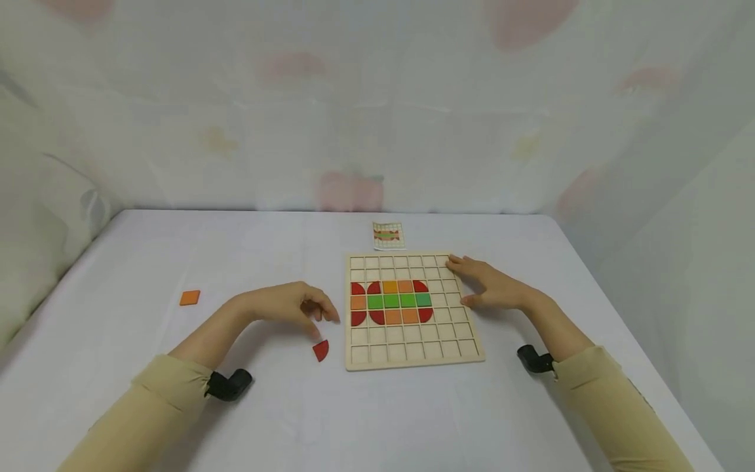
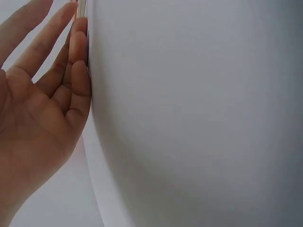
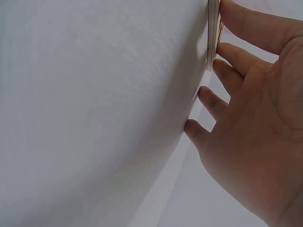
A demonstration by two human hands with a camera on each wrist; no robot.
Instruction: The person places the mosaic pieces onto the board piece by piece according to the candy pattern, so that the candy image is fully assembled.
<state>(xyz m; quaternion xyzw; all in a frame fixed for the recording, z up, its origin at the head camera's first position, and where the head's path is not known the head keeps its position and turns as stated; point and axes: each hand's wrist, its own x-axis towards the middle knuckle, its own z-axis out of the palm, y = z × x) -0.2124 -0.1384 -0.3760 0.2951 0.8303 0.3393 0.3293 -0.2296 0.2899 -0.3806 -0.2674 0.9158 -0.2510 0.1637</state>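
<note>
A wooden grid board [image 1: 414,366] lies on the table, with a band of red quarter-circle, orange and green square tiles across its left and middle cells. My left hand [image 1: 289,305] is just left of the board, its thumb tip right at a loose red quarter-circle tile [image 1: 322,351]. In the left wrist view the palm shows, the outer fingers bent and the others stretched out. My right hand [image 1: 492,286] rests at the board's upper right edge with fingers spread; the right wrist view shows its fingertips against the wooden side [image 3: 213,40].
One orange square tile [image 1: 189,297] lies off to the left on the white table [image 1: 413,419]. Behind the board sits a small pattern card [image 1: 390,244] printed with a similar colored band. A pale patterned cloth [image 1: 413,131] hangs along the back.
</note>
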